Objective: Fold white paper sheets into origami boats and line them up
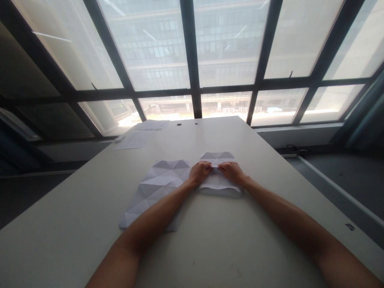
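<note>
A creased sheet of white paper [216, 182] lies in front of me, its near part raised a little off the table. My left hand [200, 173] is closed on a fold across the sheet's middle. From the other side, my right hand [231, 172] pinches the same fold, with a short gap between the two hands. The fingertips are partly hidden by the paper and the hands. To the left, partly under my left forearm, rests a larger creased paper sheet [160, 180] with triangular fold lines.
The white table [240, 248] stretches toward tall framed windows [225, 44]. Several flat paper sheets [135, 139] lie at its far left. A small dark round spot [179, 124] shows near the far edge, and a dark mark [349, 227] near the right edge.
</note>
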A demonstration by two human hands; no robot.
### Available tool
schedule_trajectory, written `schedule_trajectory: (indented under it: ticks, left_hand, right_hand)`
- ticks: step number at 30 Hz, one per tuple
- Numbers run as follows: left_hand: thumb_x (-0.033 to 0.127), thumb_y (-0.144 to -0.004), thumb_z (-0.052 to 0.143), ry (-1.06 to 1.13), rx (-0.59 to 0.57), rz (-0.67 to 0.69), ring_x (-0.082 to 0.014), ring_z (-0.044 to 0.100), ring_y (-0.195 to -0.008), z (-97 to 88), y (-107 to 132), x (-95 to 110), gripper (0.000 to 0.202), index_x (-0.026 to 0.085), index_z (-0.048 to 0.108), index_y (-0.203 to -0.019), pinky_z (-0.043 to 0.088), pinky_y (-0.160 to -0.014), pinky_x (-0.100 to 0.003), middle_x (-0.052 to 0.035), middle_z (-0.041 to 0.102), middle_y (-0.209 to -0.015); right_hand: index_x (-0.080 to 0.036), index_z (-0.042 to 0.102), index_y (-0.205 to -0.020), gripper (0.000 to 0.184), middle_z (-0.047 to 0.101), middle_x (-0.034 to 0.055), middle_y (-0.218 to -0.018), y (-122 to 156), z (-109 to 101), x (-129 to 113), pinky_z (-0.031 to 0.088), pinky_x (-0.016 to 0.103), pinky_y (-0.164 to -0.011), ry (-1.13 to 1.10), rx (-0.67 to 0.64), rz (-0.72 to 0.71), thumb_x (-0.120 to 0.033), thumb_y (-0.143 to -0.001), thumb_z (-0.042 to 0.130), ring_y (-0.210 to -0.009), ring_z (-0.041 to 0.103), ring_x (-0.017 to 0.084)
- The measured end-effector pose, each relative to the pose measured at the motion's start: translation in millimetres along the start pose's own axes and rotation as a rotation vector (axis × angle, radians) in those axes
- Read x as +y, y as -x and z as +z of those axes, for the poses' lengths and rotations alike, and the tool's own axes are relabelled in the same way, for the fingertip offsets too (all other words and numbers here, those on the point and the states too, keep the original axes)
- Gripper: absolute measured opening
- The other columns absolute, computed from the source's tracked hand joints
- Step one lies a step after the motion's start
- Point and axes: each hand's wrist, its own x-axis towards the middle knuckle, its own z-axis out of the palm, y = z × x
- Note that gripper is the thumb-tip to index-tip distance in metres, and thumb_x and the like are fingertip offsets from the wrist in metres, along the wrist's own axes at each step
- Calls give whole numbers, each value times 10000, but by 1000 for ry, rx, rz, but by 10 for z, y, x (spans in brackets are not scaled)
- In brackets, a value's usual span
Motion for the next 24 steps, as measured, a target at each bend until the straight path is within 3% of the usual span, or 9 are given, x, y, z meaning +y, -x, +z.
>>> schedule_trajectory:
  ticks: [8,14,17,21,24]
  left_hand:
    - [307,-873,707,119,181,-43,-251,692,-1035,23,-46,-84,182,226,781,-1018,489,-988,-352,-69,761,-1079]
    - [406,-855,740,304,271,-101,-284,694,-1004,23,-49,-128,384,239,694,-1197,509,-904,-385,-86,746,-1095]
    - [397,-811,781,311,328,-156,-286,688,-943,35,-63,-136,432,224,674,-1192,505,-841,-373,-92,739,-1039]
    - [408,-825,761,282,328,-188,-239,658,-781,27,-79,-119,354,209,681,-1106,480,-712,-316,-65,716,-878]
    - [416,-857,727,312,332,-186,-212,646,-780,12,-84,-107,335,213,665,-1116,469,-694,-287,-54,714,-914]
  right_hand:
    - [-214,742,-942,302,765,82,-942,10,22,29,419,272,-723,7,140,71,-317,-1020,469,-828,691,202]
    - [-216,738,-942,313,760,69,-913,15,39,56,390,270,-684,-34,280,64,-300,-1017,446,-782,668,191]
    - [-213,733,-936,312,760,66,-902,12,56,96,382,265,-675,-80,352,54,-292,-1012,441,-766,660,185]
    - [-210,733,-917,313,754,65,-872,6,80,161,393,264,-685,-171,460,74,-311,-1005,450,-759,659,187]
    - [-204,734,-908,318,750,72,-857,-6,95,200,408,268,-694,-239,546,108,-331,-998,458,-755,661,193]
